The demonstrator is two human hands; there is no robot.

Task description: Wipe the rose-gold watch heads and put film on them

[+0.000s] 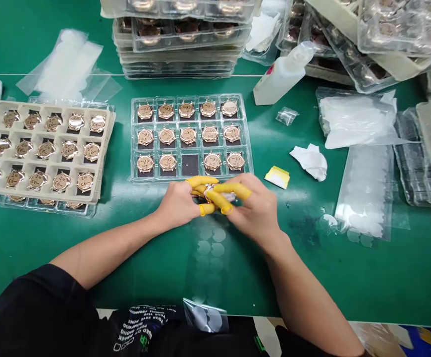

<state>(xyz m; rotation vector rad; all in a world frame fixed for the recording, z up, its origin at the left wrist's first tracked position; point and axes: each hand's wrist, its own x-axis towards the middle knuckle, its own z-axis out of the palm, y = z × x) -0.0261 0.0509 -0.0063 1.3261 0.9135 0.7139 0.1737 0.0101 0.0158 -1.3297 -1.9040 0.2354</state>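
Note:
My left hand (181,199) and my right hand (255,207) meet just below the clear tray, with yellow finger cots on several fingertips. Between them they grip a small shiny watch case (209,188), mostly covered by the fingers. A whitish bit shows by the right fingertips; I cannot make out what it is. Right behind the hands lies the clear tray (133,171), holding rose-gold watch cases, backs up, with one bare compartment (190,164) in its front row. Under the hands a clear sheet of round films (211,248) lies on the table.
At left, a beige tray (106,144) of watch cases rests on a clear one. Tall tray stacks (178,64) stand behind. To the right are a white bottle (280,74), a yellow-and-white piece (277,177), crumpled white paper (310,161) and bagged film sheets (366,193) on the green table.

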